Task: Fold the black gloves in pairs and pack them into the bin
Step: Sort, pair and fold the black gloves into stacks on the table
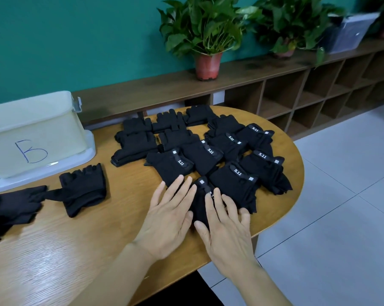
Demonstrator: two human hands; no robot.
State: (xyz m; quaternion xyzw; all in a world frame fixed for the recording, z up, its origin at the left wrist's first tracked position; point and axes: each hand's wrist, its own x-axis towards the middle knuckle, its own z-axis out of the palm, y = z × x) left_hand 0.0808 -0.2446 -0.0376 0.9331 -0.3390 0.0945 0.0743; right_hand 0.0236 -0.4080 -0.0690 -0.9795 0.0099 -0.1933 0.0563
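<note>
Near the table's (54,250) front edge, both my hands lie flat on one folded pair (199,200) of black gloves. My left hand (171,215) has its fingers straight and close together, the tips reaching the next pair up. My right hand (226,224) is spread wide, with fingers over the label strap. Neither grips anything.

The step, I judge, is pressing this fold down so it holds. To do it well I should press evenly with both palms and square the edges under them. I should not slide sideways, since the neighbouring folded pairs (208,151) touch this one and would be dragged askew.

The bin (31,129) marked B stands well apart at the far left of the table, and I cannot see whether anything is in it. Loose gloves (82,191) lie in front of it, not yet folded. When packing comes, I would lift each pair pinched across the fold, so it does not spring open.
</note>
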